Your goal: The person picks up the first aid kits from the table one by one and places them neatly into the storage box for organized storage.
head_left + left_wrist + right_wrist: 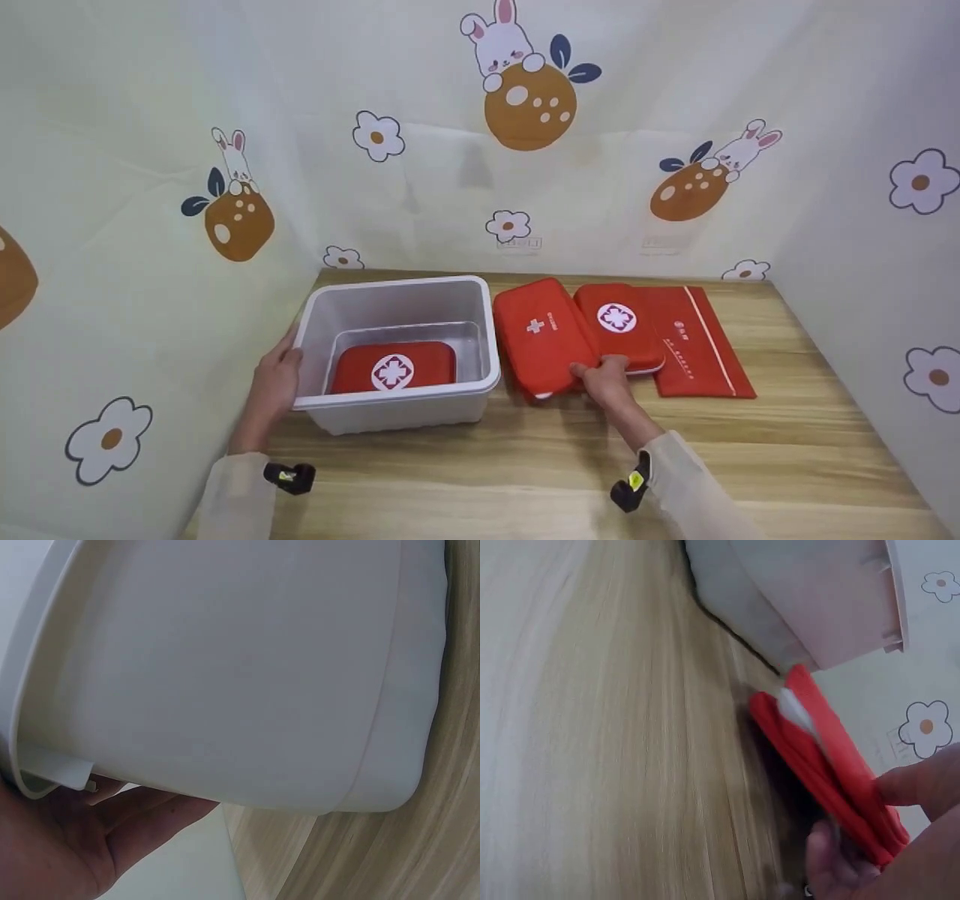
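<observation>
A light grey plastic bin (397, 409) stands on the table, and inside it lies a red first-aid case (435, 364) with a white cross emblem. My left hand (276, 381) holds the bin's left rim; in the left wrist view, fingers (154, 821) reach below the rim beside the outer wall. To the right of the bin, my right hand (606, 379) pinches the lower right corner of a red first-aid pouch (536, 352) with a small grey cross. The right wrist view shows this pouch (840, 757) tilted, its near edge off the table, thumb on one face and fingers on the other.
A second red first-aid case (622, 334) lies just right of the pouch, partly overlapped by it. Further right, a flat red bag (697, 345) with a white stripe lies partly under that case. Patterned curtains (420, 195) surround the wooden table (465, 495).
</observation>
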A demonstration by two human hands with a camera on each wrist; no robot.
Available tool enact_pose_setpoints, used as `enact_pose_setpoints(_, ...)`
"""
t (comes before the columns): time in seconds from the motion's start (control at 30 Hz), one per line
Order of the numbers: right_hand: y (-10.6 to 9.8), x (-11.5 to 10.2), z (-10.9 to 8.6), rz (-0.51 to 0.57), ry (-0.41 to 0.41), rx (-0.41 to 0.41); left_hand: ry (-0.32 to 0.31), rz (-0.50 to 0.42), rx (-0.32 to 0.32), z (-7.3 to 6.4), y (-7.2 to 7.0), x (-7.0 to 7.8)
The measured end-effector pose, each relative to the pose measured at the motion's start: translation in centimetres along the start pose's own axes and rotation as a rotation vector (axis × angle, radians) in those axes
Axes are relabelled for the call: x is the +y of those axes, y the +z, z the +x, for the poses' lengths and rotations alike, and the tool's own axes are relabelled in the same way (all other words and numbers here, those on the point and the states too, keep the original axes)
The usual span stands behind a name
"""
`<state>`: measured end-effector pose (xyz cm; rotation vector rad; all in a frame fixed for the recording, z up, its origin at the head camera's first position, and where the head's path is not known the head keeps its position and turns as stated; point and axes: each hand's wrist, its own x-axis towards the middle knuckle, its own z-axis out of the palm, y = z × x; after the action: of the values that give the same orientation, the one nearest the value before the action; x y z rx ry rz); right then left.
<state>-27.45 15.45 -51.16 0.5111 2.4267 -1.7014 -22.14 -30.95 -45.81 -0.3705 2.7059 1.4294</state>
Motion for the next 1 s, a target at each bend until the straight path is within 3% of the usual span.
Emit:
enact_pose_setpoints(0.37,0.8,-0.8,-0.3,0.314,0.096,-0.003,0.003,0.014,0.004,-0.1,-0.1,0.0)
enact_pose_setpoints(0.57,1.1,-0.9,-0.4,0.493,0.086,0.004,0.016,0.005,-0.002,-0.2,-0.1,0.1)
enact_pose_setpoints(1.0,0.8,-1.2,-0.4,0.567,0.018,0.046,0.005,0.014,0.002,-0.1,-0.1,0.2)
